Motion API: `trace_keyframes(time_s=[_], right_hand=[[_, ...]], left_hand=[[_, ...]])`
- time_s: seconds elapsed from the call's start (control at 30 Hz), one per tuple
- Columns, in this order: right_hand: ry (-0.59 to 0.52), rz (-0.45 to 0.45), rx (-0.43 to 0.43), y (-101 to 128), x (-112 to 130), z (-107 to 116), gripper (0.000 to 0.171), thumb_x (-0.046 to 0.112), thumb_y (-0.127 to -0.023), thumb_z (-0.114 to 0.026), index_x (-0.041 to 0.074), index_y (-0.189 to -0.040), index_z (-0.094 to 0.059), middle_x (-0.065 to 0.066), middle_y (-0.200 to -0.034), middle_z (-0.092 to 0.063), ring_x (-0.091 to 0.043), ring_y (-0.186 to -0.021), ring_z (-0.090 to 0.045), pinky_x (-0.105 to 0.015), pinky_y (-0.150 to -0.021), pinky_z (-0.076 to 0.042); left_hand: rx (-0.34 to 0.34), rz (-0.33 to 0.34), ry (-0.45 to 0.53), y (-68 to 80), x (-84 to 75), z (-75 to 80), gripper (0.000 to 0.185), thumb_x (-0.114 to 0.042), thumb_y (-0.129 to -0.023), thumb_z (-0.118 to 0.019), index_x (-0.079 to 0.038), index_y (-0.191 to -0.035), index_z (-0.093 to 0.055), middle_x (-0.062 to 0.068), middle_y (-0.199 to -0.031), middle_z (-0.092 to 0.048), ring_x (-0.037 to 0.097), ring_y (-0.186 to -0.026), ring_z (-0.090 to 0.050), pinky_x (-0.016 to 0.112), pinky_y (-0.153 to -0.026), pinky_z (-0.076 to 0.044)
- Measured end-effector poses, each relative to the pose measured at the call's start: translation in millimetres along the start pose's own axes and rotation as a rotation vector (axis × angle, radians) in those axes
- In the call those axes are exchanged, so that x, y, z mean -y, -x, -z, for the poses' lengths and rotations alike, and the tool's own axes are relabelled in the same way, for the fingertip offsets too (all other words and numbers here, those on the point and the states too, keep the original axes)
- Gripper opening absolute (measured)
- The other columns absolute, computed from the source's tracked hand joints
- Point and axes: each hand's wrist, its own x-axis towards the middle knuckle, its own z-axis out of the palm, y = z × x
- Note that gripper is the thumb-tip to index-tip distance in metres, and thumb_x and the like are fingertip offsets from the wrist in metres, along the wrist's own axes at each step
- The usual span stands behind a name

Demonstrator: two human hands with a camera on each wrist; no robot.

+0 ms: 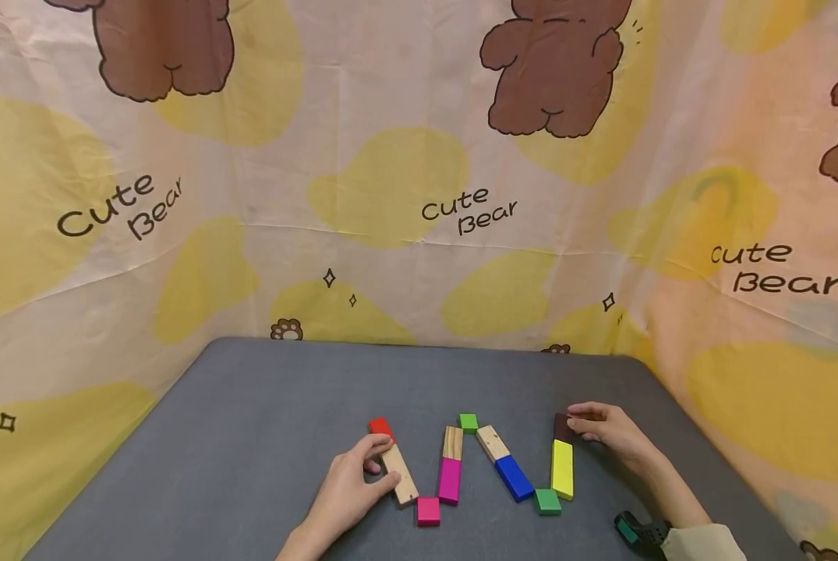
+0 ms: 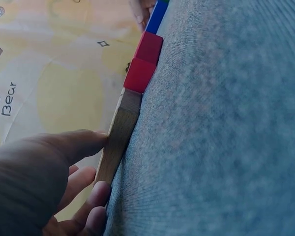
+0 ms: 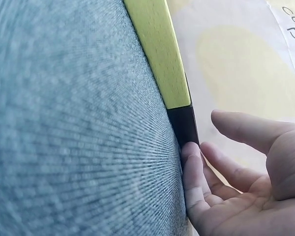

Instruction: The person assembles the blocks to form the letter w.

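Observation:
My left hand rests against the left leg of a zigzag of blocks. Its thumb touches a plain wooden block, and the other fingers lie by the red block at that leg's far end. On the right, my right hand touches a dark brown block with its fingertips; in the right wrist view its thumb stands apart from the dark block. That block meets the end of a yellow block. Between the hands lie a pink-red cube, a magenta block and a blue block.
A striped wooden block, a light green cube, a speckled wooden block and a darker green cube join the zigzag. A black wristband lies near the right sleeve. Bear-print cloth hangs around the grey table.

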Motion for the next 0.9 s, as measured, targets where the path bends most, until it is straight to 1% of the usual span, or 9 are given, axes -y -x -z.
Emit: trace_keyframes(time_s=[0.17,0.3,0.37,0.43,0.53,0.6,0.73,0.83,0.9], right_hand=[[-0.023,0.002,0.014,2,0,1,0.049,0.022,-0.093,-0.071,-0.01,-0.128,-0.056,-0.018,-0.123,-0.061,-0.025,-0.101,-0.061,-0.034,-0.083,-0.051],[-0.005,0.025,0.015,6,3,0,0.049,0.021,-0.093,-0.07,-0.011,-0.127,-0.055,-0.02,-0.122,-0.061,-0.028,-0.1,-0.062,-0.038,-0.082,-0.052],[0.028,0.047,-0.004,8,6,-1,0.049,0.021,-0.093,-0.071,-0.011,-0.127,-0.055,-0.021,-0.122,-0.061,-0.029,-0.1,-0.062,-0.039,-0.081,-0.052],[0.071,0.065,-0.042,11,9,-4,0.049,0.023,-0.093,-0.07,-0.01,-0.127,-0.056,-0.021,-0.121,-0.061,-0.03,-0.1,-0.062,-0.04,-0.078,-0.053],[0.124,0.054,-0.116,17,15,-11,0.048,0.024,-0.094,-0.07,-0.009,-0.126,-0.057,-0.019,-0.118,-0.062,-0.03,-0.099,-0.061,-0.039,-0.076,-0.052],[0.133,0.034,-0.153,22,19,-15,0.046,0.023,-0.094,-0.069,-0.009,-0.126,-0.058,-0.018,-0.116,-0.063,-0.03,-0.098,-0.06,-0.039,-0.076,-0.052],[0.08,0.005,-0.187,33,29,-22,0.046,0.023,-0.095,-0.069,-0.008,-0.127,-0.057,-0.016,-0.117,-0.062,-0.031,-0.102,-0.059,-0.04,-0.081,-0.052],[-0.009,-0.005,-0.192,42,38,-28,0.052,0.028,-0.094,-0.069,-0.007,-0.13,-0.055,-0.017,-0.121,-0.06,-0.034,-0.108,-0.057,-0.041,-0.085,-0.051],[-0.07,-0.014,-0.184,47,45,-32,0.056,0.033,-0.094,-0.069,-0.007,-0.132,-0.054,-0.018,-0.125,-0.059,-0.036,-0.112,-0.056,-0.043,-0.087,-0.05]], left_hand=[[-0.034,-0.029,-0.013,-0.1,-1.2,-2.2,0.045,-0.032,-0.092,-0.071,-0.008,-0.128,-0.06,0.004,-0.123,-0.066,0.004,-0.078,-0.059,0.028,-0.07,-0.048],[-0.055,-0.041,0.001,-1.1,-2.4,-0.2,0.039,-0.025,-0.095,-0.069,-0.005,-0.127,-0.06,0.008,-0.121,-0.067,0.004,-0.075,-0.059,0.026,-0.062,-0.047],[-0.068,-0.038,0.006,-2.2,-2.4,2.6,0.036,-0.022,-0.095,-0.069,-0.005,-0.126,-0.061,0.009,-0.118,-0.068,0.005,-0.074,-0.059,0.026,-0.059,-0.046],[-0.081,-0.031,0.009,-3.0,-1.9,5.6,0.033,-0.02,-0.095,-0.069,-0.005,-0.123,-0.062,0.008,-0.115,-0.069,0.006,-0.073,-0.058,0.026,-0.057,-0.046],[-0.079,-0.019,0.027,-2.0,-0.7,9.8,0.032,-0.018,-0.094,-0.07,-0.004,-0.121,-0.064,0.008,-0.112,-0.07,0.008,-0.075,-0.06,0.026,-0.059,-0.047],[-0.075,-0.011,0.041,-0.9,-0.9,12.6,0.031,-0.017,-0.093,-0.07,-0.003,-0.12,-0.064,0.008,-0.111,-0.07,0.011,-0.078,-0.062,0.026,-0.061,-0.049],[-0.076,-0.006,0.035,0.4,-2.8,19.5,0.029,-0.016,-0.093,-0.071,-0.004,-0.119,-0.065,0.007,-0.11,-0.07,0.013,-0.083,-0.064,0.028,-0.067,-0.051],[-0.067,-0.012,0.004,0.3,-4.7,24.4,0.028,-0.017,-0.094,-0.069,-0.005,-0.118,-0.066,0.005,-0.109,-0.07,0.01,-0.082,-0.063,0.028,-0.071,-0.051],[-0.045,-0.011,-0.017,0.7,-6.2,27.1,0.028,-0.018,-0.095,-0.068,-0.005,-0.119,-0.065,0.004,-0.109,-0.07,0.008,-0.08,-0.061,0.028,-0.07,-0.051]])
